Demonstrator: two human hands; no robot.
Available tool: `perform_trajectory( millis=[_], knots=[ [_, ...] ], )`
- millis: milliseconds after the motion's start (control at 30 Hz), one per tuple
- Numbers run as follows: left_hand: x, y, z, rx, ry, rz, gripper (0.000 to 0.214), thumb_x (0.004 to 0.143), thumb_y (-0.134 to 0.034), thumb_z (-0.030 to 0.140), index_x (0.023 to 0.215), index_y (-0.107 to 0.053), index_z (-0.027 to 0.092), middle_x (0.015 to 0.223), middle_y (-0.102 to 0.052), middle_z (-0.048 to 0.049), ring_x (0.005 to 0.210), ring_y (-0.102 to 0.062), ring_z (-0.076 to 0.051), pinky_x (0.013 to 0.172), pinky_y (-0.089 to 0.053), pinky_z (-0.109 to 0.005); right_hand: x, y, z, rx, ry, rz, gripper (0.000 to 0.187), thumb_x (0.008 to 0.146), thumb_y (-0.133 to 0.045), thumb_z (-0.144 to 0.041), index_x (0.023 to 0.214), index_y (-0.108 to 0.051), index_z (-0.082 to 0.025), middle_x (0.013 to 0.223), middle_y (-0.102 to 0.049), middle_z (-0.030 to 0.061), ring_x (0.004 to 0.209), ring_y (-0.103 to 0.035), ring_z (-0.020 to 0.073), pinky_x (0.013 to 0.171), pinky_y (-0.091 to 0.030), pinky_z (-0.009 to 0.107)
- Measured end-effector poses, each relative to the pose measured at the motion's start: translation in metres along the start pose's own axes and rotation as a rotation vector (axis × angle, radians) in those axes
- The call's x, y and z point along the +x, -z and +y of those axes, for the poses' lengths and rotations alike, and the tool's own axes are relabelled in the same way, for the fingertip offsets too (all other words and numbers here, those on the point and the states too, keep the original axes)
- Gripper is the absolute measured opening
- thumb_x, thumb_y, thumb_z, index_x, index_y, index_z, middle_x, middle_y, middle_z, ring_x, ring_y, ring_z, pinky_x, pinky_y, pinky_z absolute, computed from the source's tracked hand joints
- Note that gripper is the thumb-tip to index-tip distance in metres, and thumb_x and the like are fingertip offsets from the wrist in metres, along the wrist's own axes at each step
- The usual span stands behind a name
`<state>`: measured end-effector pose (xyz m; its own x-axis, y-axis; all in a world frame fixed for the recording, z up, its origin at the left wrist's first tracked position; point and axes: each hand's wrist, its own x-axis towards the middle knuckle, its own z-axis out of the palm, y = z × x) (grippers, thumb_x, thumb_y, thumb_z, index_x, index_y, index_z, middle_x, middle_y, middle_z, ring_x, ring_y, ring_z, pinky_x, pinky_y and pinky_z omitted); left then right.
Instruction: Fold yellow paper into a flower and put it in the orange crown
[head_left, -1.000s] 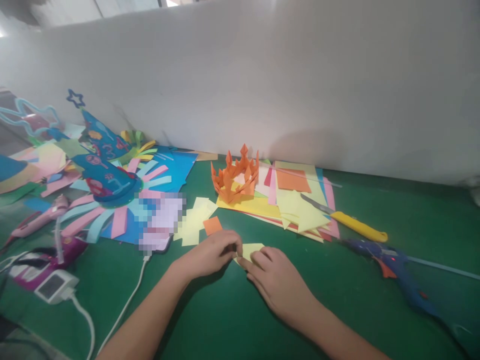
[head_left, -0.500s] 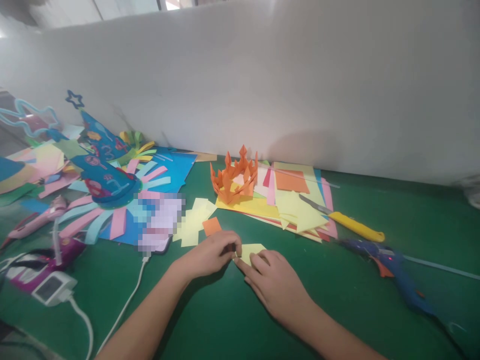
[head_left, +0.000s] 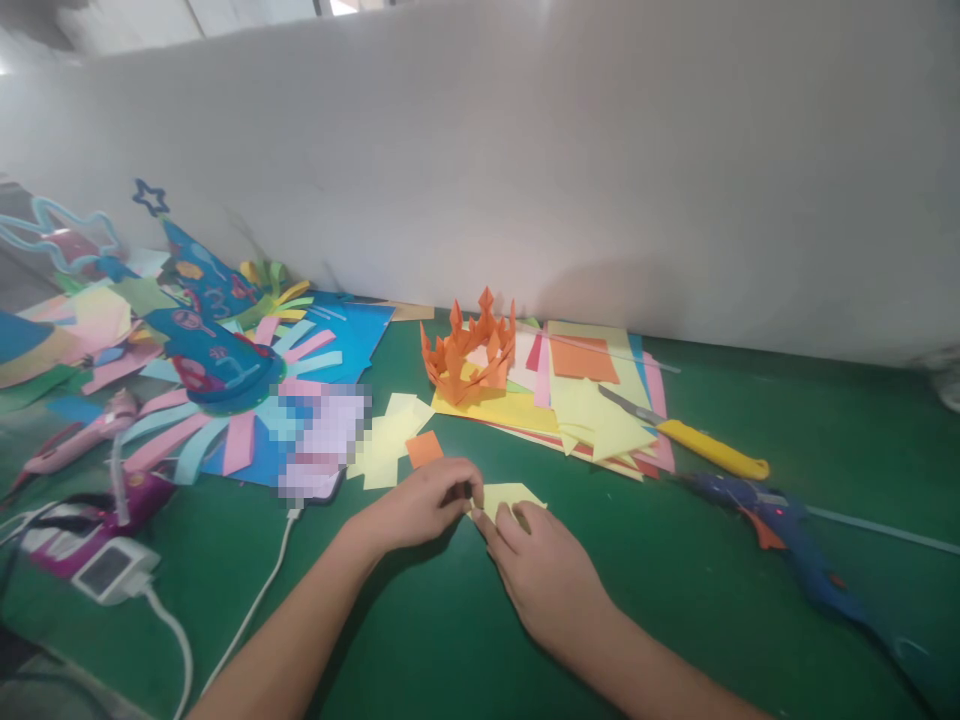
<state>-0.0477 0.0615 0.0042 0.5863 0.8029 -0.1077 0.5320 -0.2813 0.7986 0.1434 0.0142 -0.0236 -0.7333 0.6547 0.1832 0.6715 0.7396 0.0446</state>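
Paper (head_left: 511,493) lies between left hand (head_left: 429,503) and right hand (head_left: 553,575), touching both.

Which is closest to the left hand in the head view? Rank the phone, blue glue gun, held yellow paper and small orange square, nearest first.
1. Held yellow paper: touching it.
2. Small orange square: just beyond.
3. Phone: off left.
4. Blue glue gun: far right.
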Motion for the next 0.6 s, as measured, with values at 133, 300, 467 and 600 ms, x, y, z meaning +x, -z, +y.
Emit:
perform_trajectory(
  millis=[133,300,467,600],
  knots=[
    [-0.0003,0.0008,0.0014,0.013,-0.007,0.004,0.020,0.079,-0.042,0.005,0.087,-0.055,0.019,0.087,-0.056,-0.0022,0.073,-0.052,-0.012,0.063,-0.041,-0.023,0.0004,0.0038,0.0005,-0.021,0.027,-0.045,0.055,0.069,-0.058,-0.011,0.124,-0.051,-0.009,0.091,-0.057,0.0120,0.077,-0.044,0.0221,0.068,-0.037,0.035],
    [-0.0022,0.0011,0.0046,0.041,-0.042,0.020,0.019,0.080,-0.044,0.007,0.090,-0.055,0.019,0.091,-0.057,-0.0028,0.077,-0.052,-0.014,0.067,-0.042,-0.024,0.0014,0.0062,0.0024,-0.064,0.061,-0.057,0.051,0.072,-0.054,-0.012,0.123,-0.051,-0.008,0.090,-0.057,0.0124,0.077,-0.045,0.0235,0.064,-0.038,0.036],
    [-0.0019,-0.0009,0.0031,0.057,-0.009,0.031,0.012,0.081,-0.051,0.014,0.090,-0.056,0.019,0.089,-0.056,-0.0023,0.074,-0.050,-0.013,0.065,-0.041,-0.024,0.0019,0.0078,0.0035,-0.084,0.080,-0.051,0.043,0.077,-0.053,-0.012,0.120,-0.054,-0.008,0.087,-0.057,0.0116,0.076,-0.045,0.0225,0.062,-0.039,0.035],
    [-0.0005,-0.0018,-0.0001,0.030,-0.001,0.020,0.012,0.080,-0.051,0.013,0.090,-0.055,0.019,0.087,-0.055,-0.0019,0.072,-0.049,-0.013,0.064,-0.040,-0.024,0.0020,0.0099,0.0041,-0.038,0.032,-0.027,0.040,0.084,-0.051,-0.016,0.123,-0.051,-0.012,0.088,-0.057,0.0099,0.078,-0.046,0.0217,0.063,-0.039,0.033]
  ],
)
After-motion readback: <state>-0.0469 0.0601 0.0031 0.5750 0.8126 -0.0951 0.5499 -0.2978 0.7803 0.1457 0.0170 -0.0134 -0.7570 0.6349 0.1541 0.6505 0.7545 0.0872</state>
